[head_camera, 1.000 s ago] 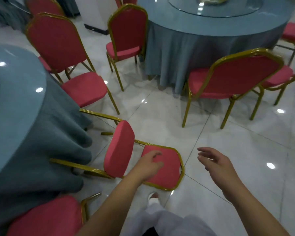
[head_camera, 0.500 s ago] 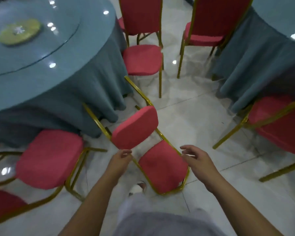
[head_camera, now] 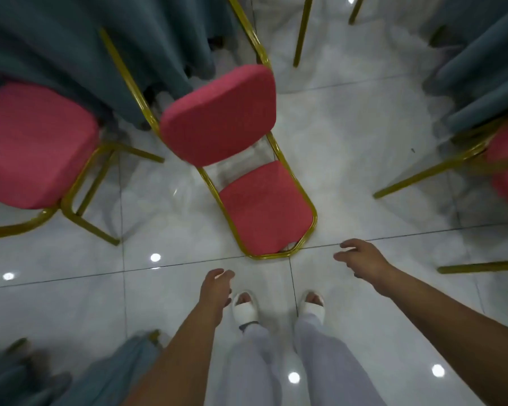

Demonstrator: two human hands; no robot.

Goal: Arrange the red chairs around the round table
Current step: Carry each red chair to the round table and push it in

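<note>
Chair (head_camera: 241,159) tipped on floor (head_camera: 364,148) ahead of my feet. My left hand (head_camera: 216,288) loosely curled, holding nothing; right hand (head_camera: 361,257) spread, empty, near chair's frame.

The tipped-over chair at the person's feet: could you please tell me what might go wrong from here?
The chair lies on its back, legs by the tablecloth, so lifting it could snag the cloth. Neither the left hand nor the right hand holds it yet, and the slippers stand close to its frame; a slipped hold might drop it onto toes.
</note>
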